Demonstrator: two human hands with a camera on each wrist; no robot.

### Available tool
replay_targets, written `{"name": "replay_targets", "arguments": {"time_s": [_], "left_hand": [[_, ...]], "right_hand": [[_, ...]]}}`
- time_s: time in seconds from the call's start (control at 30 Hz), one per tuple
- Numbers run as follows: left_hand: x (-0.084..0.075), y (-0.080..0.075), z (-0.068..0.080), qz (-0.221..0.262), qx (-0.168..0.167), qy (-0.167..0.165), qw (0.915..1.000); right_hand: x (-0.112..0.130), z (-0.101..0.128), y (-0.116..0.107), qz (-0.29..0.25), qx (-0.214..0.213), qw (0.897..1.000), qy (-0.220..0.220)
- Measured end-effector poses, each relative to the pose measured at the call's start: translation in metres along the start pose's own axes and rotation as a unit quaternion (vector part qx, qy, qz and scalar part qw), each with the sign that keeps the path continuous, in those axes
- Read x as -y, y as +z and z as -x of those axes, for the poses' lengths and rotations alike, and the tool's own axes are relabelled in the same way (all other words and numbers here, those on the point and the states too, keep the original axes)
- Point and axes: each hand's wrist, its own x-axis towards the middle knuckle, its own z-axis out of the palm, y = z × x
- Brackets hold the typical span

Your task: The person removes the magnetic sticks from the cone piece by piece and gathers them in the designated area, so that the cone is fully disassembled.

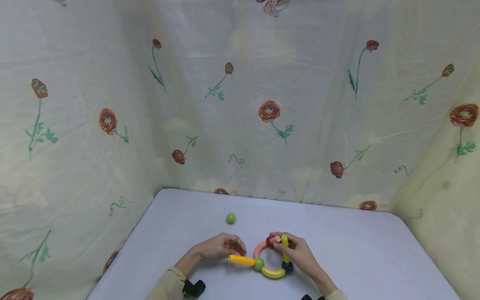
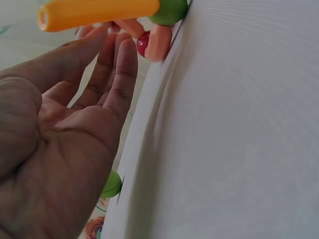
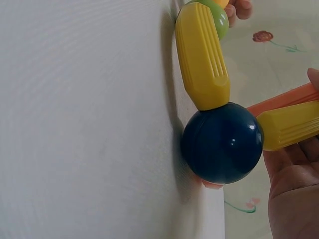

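A loop of toy rods and balls stands on the table between the two hands. It joins a curved salmon rod (image 1: 258,249), a green ball (image 1: 258,263), a curved yellow rod (image 1: 273,273) and a dark blue ball (image 3: 223,143). An orange-yellow rod (image 2: 99,12) sticks out leftward from the green ball, and a straight yellow rod (image 1: 285,246) rises from the blue one. My right hand (image 1: 298,253) pinches a short salmon rod (image 1: 277,239) at the red ball (image 1: 268,241). My left hand (image 1: 222,246) holds nothing; its loosely bent fingers are beside the orange-yellow rod.
A loose green ball (image 1: 231,218) lies farther back on the white table (image 1: 337,233). Floral cloth (image 1: 240,125) hangs behind the table and along both sides. Black wrist straps (image 1: 194,288) show at the lower edge of the head view.
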Motion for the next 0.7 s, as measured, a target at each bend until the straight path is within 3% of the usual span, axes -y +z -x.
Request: {"name": "replay_targets", "arguments": {"time_s": [0.17, 0.3, 0.47, 0.7], "left_hand": [[0.003, -0.004, 0.002, 0.050, -0.002, -0.011, 0.9987], [0.002, -0.005, 0.002, 0.032, -0.014, -0.005, 0.9994], [-0.004, 0.000, -0.007, -0.011, -0.071, 0.012, 0.9973], [-0.017, 0.021, -0.033, 0.002, -0.162, 0.007, 0.9867]], "right_hand": [[0.010, 0.005, 0.000, 0.007, -0.004, 1.000, 0.006], [0.008, 0.004, 0.001, 0.004, -0.008, 1.000, 0.007], [0.008, 0.004, 0.001, 0.001, -0.007, 1.000, 0.003], [0.012, 0.006, -0.001, 0.010, -0.005, 1.000, 0.002]]}}
